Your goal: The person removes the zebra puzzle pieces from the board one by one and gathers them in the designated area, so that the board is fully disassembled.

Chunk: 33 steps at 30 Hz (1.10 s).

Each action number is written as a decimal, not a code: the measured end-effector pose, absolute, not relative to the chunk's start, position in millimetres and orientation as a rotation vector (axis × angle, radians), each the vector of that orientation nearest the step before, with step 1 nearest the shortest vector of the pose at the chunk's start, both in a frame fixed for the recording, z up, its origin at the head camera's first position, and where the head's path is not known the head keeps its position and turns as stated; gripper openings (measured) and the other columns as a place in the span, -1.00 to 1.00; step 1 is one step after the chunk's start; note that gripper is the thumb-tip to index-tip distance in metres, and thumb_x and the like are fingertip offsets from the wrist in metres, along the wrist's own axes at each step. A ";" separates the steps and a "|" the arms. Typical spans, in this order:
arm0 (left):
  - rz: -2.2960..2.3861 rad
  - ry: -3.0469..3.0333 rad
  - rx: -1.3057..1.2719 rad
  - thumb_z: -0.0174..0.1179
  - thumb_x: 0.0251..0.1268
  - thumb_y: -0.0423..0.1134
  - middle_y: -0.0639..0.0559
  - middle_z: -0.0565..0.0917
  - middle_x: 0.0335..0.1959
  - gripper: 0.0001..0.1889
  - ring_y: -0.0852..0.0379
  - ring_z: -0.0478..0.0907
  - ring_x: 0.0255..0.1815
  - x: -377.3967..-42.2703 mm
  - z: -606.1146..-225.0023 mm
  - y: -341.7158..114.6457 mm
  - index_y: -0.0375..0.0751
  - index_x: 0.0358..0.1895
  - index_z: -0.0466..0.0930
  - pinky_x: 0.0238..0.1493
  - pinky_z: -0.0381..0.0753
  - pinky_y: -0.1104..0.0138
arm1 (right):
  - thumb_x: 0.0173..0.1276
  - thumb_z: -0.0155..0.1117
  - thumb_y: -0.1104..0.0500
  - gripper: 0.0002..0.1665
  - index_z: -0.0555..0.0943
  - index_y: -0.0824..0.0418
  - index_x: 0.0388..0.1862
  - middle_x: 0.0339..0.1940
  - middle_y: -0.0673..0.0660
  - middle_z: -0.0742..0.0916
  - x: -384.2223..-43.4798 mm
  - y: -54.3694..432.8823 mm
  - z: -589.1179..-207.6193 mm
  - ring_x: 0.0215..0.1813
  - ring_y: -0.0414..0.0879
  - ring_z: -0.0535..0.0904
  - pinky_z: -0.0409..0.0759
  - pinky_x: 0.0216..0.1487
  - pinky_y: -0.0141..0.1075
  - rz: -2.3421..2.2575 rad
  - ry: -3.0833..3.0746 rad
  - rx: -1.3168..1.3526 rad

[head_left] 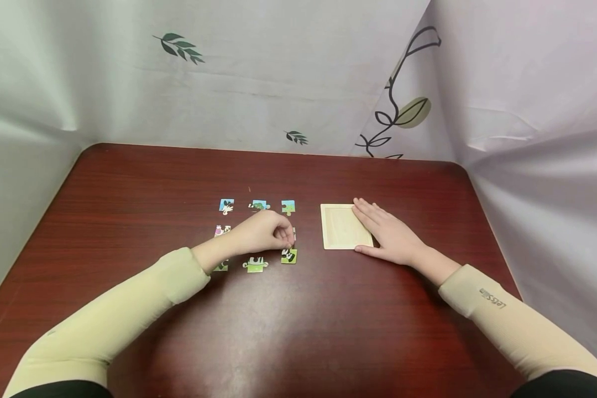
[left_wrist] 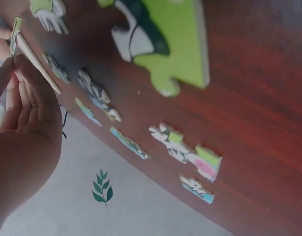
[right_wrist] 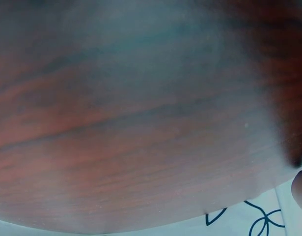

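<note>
My left hand (head_left: pixel 263 231) pinches a green panda puzzle piece (head_left: pixel 288 256) between thumb and fingertips. In the left wrist view the piece (left_wrist: pixel 15 37) stands nearly edge-on at the fingertips. Under and around the left forearm lie other animal puzzle pieces, such as an elephant piece (head_left: pixel 255 265), a green-and-blue piece (head_left: pixel 288 207) and a zebra piece (head_left: pixel 226 205). The middle piece is hidden by the hand in the head view. My right hand (head_left: pixel 390 235) lies with fingers extended along the right side of a square wooden puzzle tray (head_left: pixel 345 246), thumb at its lower corner.
Everything sits on a dark red wooden table (head_left: pixel 298 331) with rounded far corners. A pale curtain (head_left: pixel 258 88) with leaf prints hangs behind the table and at both sides. A large green piece (left_wrist: pixel 185 49) lies close to the left wrist camera.
</note>
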<state>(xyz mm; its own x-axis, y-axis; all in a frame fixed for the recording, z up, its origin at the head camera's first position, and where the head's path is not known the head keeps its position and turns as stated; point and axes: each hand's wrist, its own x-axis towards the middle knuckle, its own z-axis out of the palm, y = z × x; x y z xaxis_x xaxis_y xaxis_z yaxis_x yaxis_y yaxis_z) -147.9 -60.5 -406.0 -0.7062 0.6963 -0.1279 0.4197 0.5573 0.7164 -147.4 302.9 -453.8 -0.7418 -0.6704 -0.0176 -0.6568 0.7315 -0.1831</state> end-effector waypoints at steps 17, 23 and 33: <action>0.936 2.396 0.881 0.35 0.32 -0.42 0.11 0.77 -0.44 -0.87 0.31 0.63 -0.37 -139.2 -417.6 -62.1 -0.12 -0.37 0.76 -0.19 0.69 0.41 | 0.44 0.35 -0.25 0.17 0.07 0.33 0.74 0.78 0.29 0.14 -146.3 303.2 -453.3 0.79 0.20 0.05 0.08 0.75 0.09 -0.261 2.849 -1.102; 0.899 2.414 0.900 0.34 0.31 -0.41 0.13 0.75 -0.44 -0.86 0.32 0.61 -0.38 -138.5 -418.9 -61.8 -0.10 -0.38 0.75 -0.21 0.66 0.42 | 0.45 0.35 -0.25 0.17 0.07 0.33 0.74 0.78 0.29 0.14 -146.4 303.0 -453.1 0.79 0.20 0.05 0.07 0.76 0.08 -0.259 2.849 -1.102; 0.881 2.432 0.901 0.37 0.32 -0.39 0.14 0.74 -0.45 -0.87 0.32 0.59 -0.39 -137.5 -420.5 -60.8 -0.09 -0.38 0.74 -0.23 0.64 0.43 | 0.46 0.33 -0.26 0.17 0.05 0.31 0.75 0.79 0.28 0.13 -148.1 304.1 -455.2 0.79 0.18 0.03 0.06 0.77 0.06 -0.257 2.848 -1.101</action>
<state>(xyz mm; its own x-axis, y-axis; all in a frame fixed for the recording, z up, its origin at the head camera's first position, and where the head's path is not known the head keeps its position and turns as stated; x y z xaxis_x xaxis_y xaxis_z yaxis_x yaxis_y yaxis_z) -137.5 -60.8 -420.5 -0.7122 0.6869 -0.1446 0.4348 0.5935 0.6773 -148.1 304.1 -455.2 -0.7393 -0.6733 -0.0116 -0.6604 0.7283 -0.1831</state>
